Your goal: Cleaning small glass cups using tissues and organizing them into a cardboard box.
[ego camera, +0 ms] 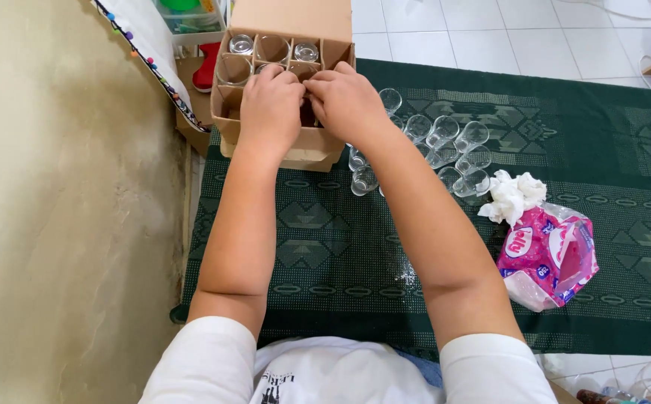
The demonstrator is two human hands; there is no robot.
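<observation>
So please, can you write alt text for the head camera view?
Both hands, left hand and right hand, reach into a divided cardboard box holding some glasses. More clear glasses stand on a green mat, beside a pink tissue pack.

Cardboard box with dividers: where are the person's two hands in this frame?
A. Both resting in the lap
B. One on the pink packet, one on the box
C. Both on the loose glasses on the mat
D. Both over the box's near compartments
D: the left hand and right hand sit side by side over the near compartments of the cardboard box, away from the loose glasses and the pink packet.
</observation>
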